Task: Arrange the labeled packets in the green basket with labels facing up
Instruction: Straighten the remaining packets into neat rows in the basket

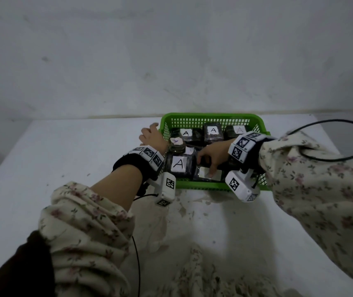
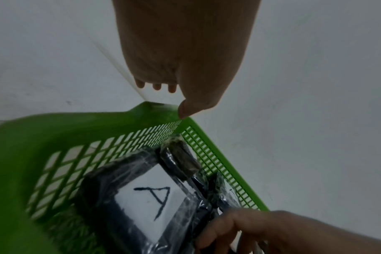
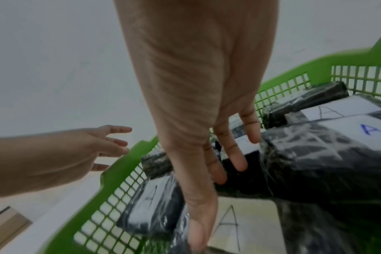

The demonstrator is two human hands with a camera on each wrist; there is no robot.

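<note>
The green basket [image 1: 214,115] stands on the white table and holds several dark plastic-wrapped packets with white "A" labels facing up. My right hand [image 1: 205,167] is inside the basket and holds the front middle packet [image 1: 218,175] [image 3: 239,223], thumb on its label and fingers tucked at its far edge. To its left lies a packet with a large "A" [image 1: 178,163] [image 2: 150,195]. Three labeled packets [image 1: 213,130] line the back wall. A smaller packet [image 1: 176,142] lies tilted at the left wall. My left hand [image 1: 148,135] [image 3: 111,146] hovers just outside the basket's left rim, fingers relaxed and holding nothing.
A black cable [image 1: 334,120] loops over the table to the right of the basket. The white table [image 1: 64,157] meets a pale wall right behind the basket. A stained patch [image 1: 192,206] marks the table in front of it.
</note>
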